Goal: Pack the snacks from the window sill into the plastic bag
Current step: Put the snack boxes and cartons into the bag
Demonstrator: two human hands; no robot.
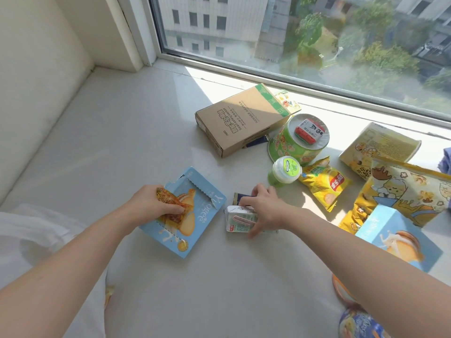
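Note:
My left hand grips a small orange snack packet over an opened light-blue biscuit box lying on the white window sill. My right hand holds a small white drink carton with a dark packet just behind it. A white plastic bag lies at the left edge, below my left forearm. Further right lie a green gum bottle, a yellow chip bag and a green cup with a small red packet on its lid.
A brown cardboard box lies near the window glass. At the right are yellow popcorn bags, a yellow-white pack and another blue biscuit box. More packets sit under my right forearm. A wall bounds the sill on the left.

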